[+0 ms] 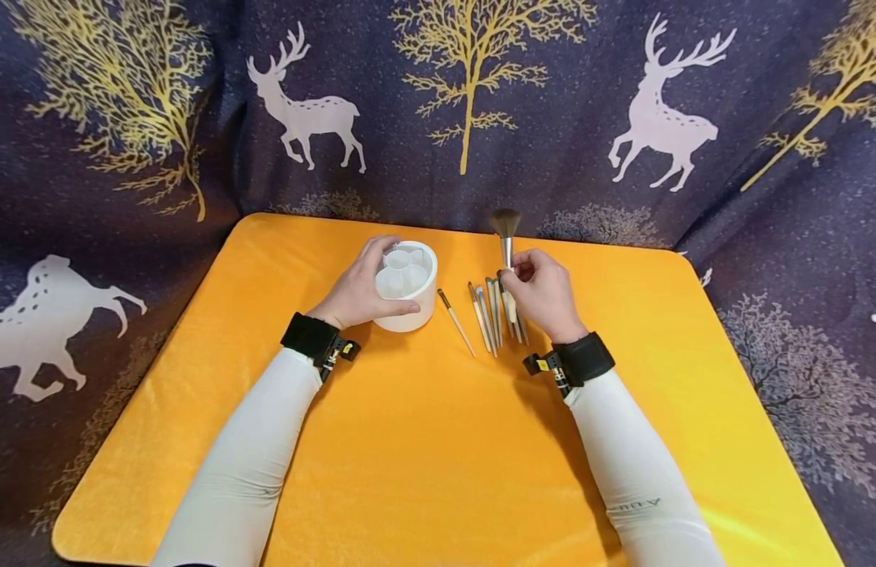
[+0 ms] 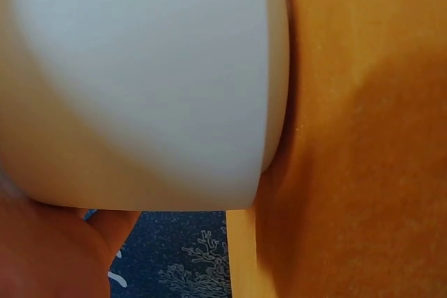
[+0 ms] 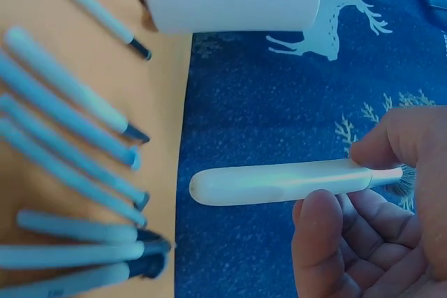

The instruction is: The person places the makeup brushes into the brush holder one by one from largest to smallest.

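While the left hand (image 1: 357,290) curls round the white holder (image 1: 408,285) standing on the orange mat (image 1: 423,441), thumb in front and fingers wrapped behind its wall, the right hand (image 1: 544,293) pinches a big brush (image 1: 507,246) between thumb and fingertips, bristles up and handle pointing down. That brush hangs just above the row of smaller brushes (image 1: 496,313) lying side by side on the mat, right of the holder, with one thin brush (image 1: 455,320) lying apart between them.
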Tool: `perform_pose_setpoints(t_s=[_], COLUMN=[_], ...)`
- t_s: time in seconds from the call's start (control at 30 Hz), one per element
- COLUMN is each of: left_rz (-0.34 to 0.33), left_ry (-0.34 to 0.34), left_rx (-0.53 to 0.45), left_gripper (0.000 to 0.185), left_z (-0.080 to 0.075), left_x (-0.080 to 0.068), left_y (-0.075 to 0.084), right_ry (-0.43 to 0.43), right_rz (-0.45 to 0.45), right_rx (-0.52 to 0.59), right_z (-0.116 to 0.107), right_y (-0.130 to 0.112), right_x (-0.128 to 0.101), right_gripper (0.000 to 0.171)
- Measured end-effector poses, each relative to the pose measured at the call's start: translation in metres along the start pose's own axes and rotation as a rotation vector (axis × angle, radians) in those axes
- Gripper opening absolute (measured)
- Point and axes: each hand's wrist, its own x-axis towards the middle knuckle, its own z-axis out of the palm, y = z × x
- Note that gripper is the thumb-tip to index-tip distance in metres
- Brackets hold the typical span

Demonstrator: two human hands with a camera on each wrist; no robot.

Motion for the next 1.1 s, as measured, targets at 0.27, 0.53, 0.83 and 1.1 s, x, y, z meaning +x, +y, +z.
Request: perform_pose_setpoints(t_s=[0.27, 0.53, 0.83, 1.1], left_rz=[-0.014, -0.008, -0.010, 0.000], left_ry=[-0.007, -0.002, -0.007, 0.000], left_rx=[-0.003, -0.005, 0.000, -0.005], left_gripper=[0.120, 0.118, 0.120, 0.118], left_z=[0.000, 0.000, -0.001, -0.002], left_x=[-0.001, -0.002, -0.002, -0.002], left_y=[-0.001, -0.001, 0.000, 0.001], right_ry=[0.018, 0.056, 0.068, 0.066], right_rz=[-0.032, -0.082, -0.110, -0.120], right_rx=[0.033, 0.083, 0.113, 0.134], right_z=[0.008, 0.011, 0.017, 0.022], right_y=[-0.022, -0.037, -0.049, -0.053], right_x=[0.009, 0.008, 0.008, 0.008], right_gripper=[0.021, 0.021, 0.021, 0.019])
